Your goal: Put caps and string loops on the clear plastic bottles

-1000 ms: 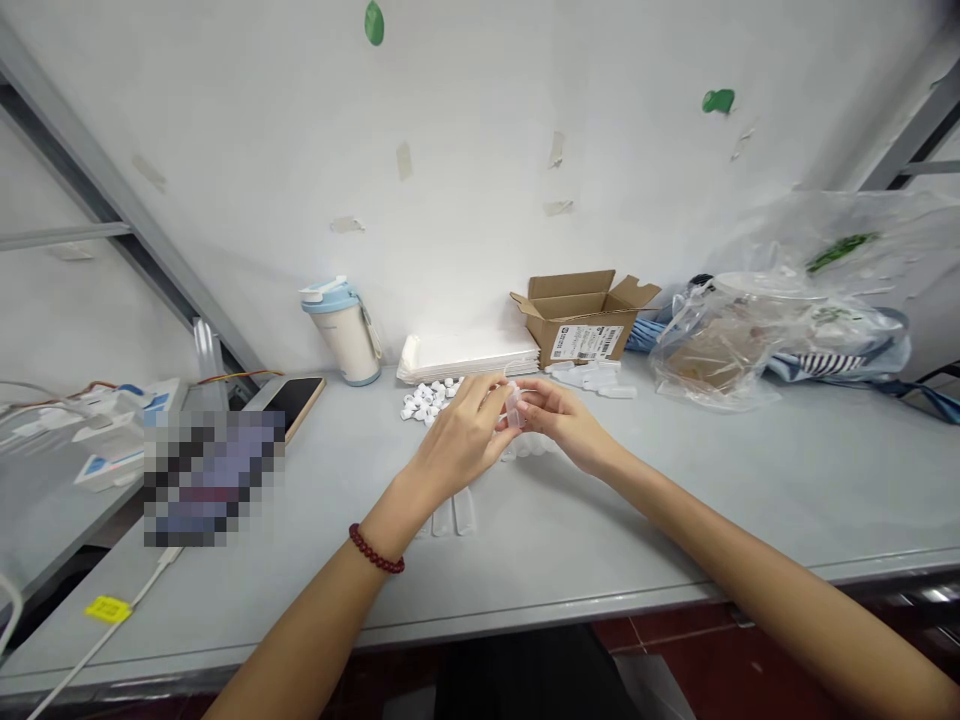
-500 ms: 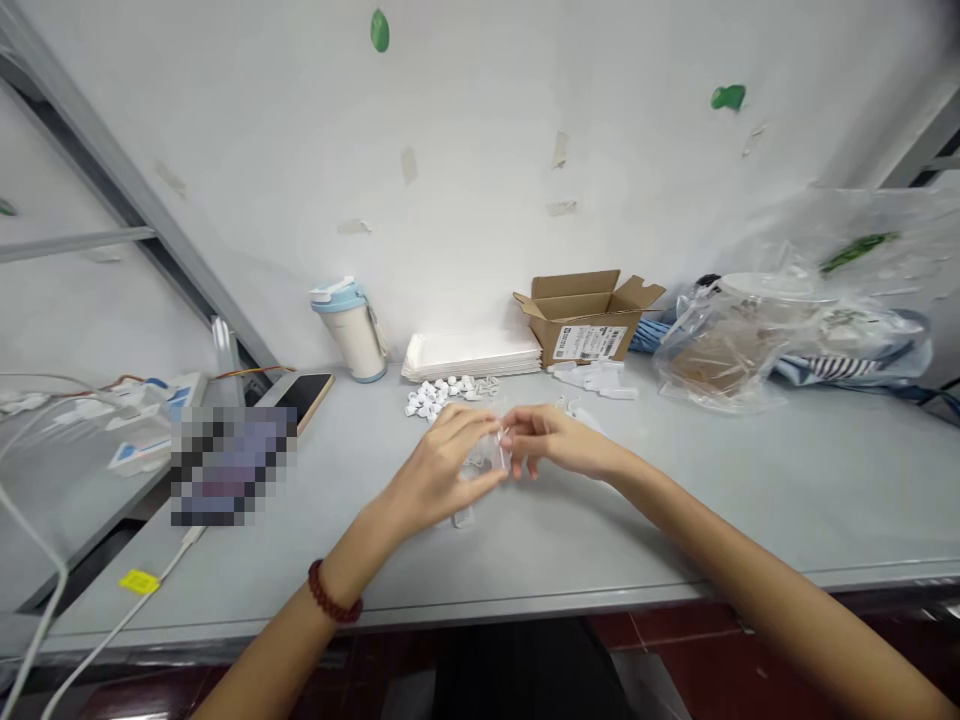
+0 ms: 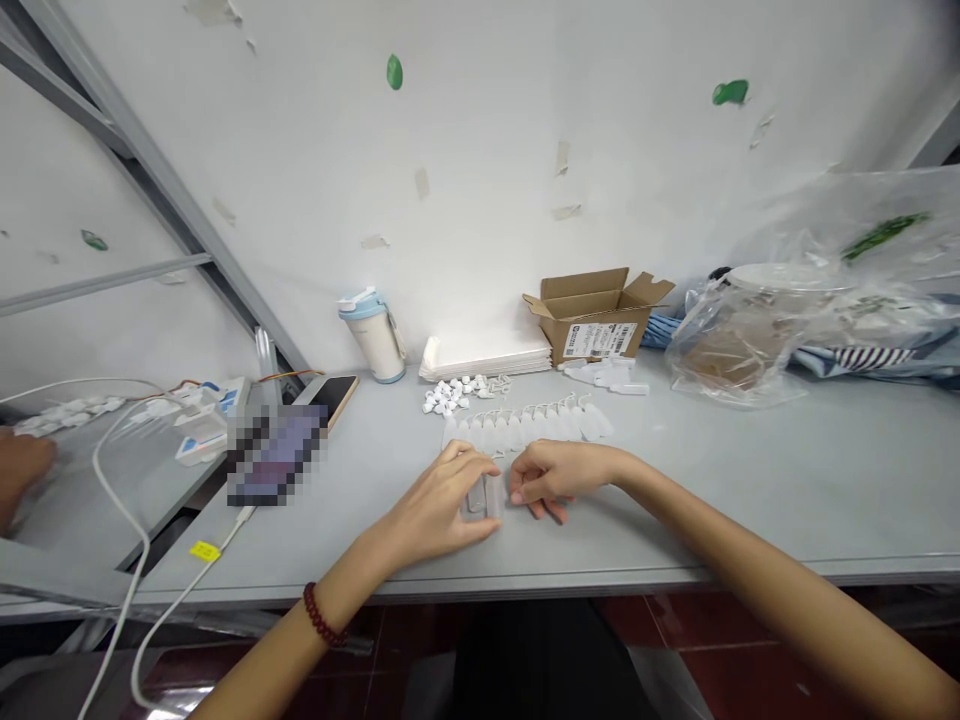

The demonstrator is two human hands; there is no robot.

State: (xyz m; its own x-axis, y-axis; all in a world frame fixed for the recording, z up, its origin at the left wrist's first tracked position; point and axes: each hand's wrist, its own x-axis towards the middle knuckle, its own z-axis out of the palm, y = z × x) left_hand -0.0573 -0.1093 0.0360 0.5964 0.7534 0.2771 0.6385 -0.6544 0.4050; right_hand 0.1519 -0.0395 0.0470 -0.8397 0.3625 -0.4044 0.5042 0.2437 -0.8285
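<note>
My left hand (image 3: pixel 442 500) rests low over the table, its thumb and fingers closed around a small translucent plastic piece (image 3: pixel 493 495). A similar piece (image 3: pixel 475 497) lies right beside it, under the fingers. Just to the right, my right hand (image 3: pixel 551 475) is curled with thumb and forefinger pinched together; whatever they hold, if anything, is hidden. Beyond both hands runs a row of translucent plastic pieces (image 3: pixel 517 430) with thin curled ends. Behind the row lies a pile of small white caps (image 3: pixel 448 395), with small pale bits (image 3: pixel 496 384) at its right.
At the back stand a blue-lidded cup (image 3: pixel 376 338), a stack of white envelopes (image 3: pixel 487 358) and an open cardboard box (image 3: pixel 596 325). More translucent pieces (image 3: pixel 609 375) lie before the box. Phones and a cable (image 3: pixel 217 555) are left; plastic-bagged things (image 3: pixel 739 345) right. Another person's hand (image 3: pixel 22 470) shows far left.
My hands have drawn slightly nearer the table's front edge, and the right hand has moved away from the left hand's piece. The view has shifted, uncovering the row and another person's hand.
</note>
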